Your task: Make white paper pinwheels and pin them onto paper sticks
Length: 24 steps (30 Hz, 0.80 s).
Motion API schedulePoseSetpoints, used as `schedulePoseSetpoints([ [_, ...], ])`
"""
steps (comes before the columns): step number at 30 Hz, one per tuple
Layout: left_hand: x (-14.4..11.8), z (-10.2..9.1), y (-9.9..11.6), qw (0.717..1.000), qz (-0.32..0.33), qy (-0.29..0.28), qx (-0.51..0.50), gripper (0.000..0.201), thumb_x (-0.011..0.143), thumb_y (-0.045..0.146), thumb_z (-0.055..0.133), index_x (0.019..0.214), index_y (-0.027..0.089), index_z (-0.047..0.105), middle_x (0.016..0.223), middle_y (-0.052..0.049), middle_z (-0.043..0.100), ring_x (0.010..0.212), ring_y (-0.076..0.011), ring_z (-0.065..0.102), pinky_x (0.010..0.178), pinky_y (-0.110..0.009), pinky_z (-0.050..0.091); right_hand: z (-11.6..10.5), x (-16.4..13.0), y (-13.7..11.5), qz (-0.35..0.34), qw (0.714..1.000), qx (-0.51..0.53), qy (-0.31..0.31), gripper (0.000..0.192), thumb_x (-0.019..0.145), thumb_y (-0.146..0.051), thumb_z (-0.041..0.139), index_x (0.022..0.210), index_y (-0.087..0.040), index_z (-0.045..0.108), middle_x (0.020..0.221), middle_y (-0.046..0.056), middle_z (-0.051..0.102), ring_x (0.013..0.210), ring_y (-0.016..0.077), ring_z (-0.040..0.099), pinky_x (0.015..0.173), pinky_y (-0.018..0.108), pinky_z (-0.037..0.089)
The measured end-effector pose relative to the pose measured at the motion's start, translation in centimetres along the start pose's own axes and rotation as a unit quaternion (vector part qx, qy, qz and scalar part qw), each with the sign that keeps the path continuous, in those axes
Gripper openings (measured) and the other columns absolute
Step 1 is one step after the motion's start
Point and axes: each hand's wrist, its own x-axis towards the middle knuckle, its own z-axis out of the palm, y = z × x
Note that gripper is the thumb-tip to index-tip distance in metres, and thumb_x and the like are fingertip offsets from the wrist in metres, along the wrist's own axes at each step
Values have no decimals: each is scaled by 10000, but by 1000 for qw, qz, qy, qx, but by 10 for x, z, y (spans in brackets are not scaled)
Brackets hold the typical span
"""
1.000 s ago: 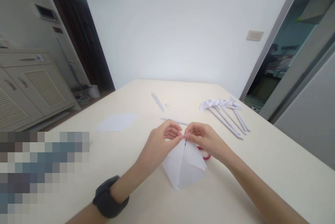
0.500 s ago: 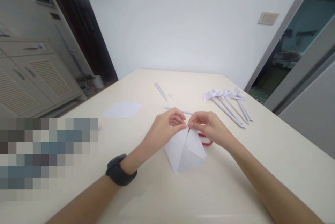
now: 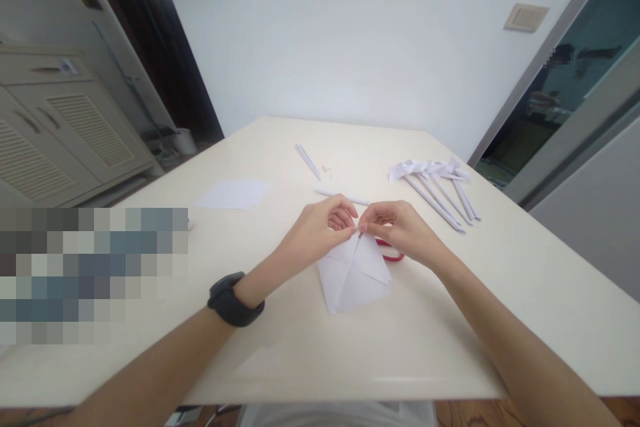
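Note:
Over the middle of the table, my left hand [image 3: 325, 227] and my right hand [image 3: 397, 227] meet fingertip to fingertip, both pinching the upper tip of a folded sheet of white paper [image 3: 355, 277]. The paper hangs below them, with creases running down from the pinched tip. My thumbs and fingers hide that tip. A pair of scissors, its red handle [image 3: 393, 252] showing, lies partly behind the paper by my right hand. Just beyond my hands lies a rolled white paper stick [image 3: 345, 197]. A black watch [image 3: 236, 300] is on my left wrist.
Several rolled paper sticks with folded white tops [image 3: 435, 180] lie at the right. Thin paper rolls [image 3: 307, 160] and small scraps [image 3: 327, 172] lie farther back. Flat white paper [image 3: 233, 194] is at the left. The table [image 3: 300, 360] meets a white wall [image 3: 340, 34].
The camera view has tipped downward, so the near table edge and floor now show. Both hands keep their pinch on the paper, which has turned slightly.

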Motion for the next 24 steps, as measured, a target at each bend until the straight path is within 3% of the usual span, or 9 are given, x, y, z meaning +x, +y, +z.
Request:
schedulePoseSetpoints([
  [7, 0, 0, 0, 1000, -8, 8, -13, 126, 732, 194, 551, 855, 171, 570, 796, -19, 621, 735, -131, 598, 716, -277, 503, -1, 2, 4, 29, 998, 59, -17, 181, 789, -288, 507, 760, -159, 629, 763, 42, 637, 711, 153, 578, 630, 266, 437],
  [16, 0, 2, -2, 1000, -4, 1, -29, 126, 735, 223, 560, 847, 168, 576, 797, -22, 616, 744, -134, 594, 723, -282, 507, 2, 1, 2, -13, 999, -32, 11, 132, 782, -231, 510, 741, -160, 614, 695, 22, 624, 649, 128, 539, 608, 255, 408],
  [24, 0, 0, -2, 1000, 0, 24, -7, 104, 745, 227, 544, 819, 171, 591, 820, -26, 642, 772, -144, 613, 740, -281, 504, 2, 3, 8, -3, 1000, 21, -4, 89, 772, -225, 516, 783, -174, 588, 784, 31, 634, 729, 147, 582, 653, 266, 450],
])
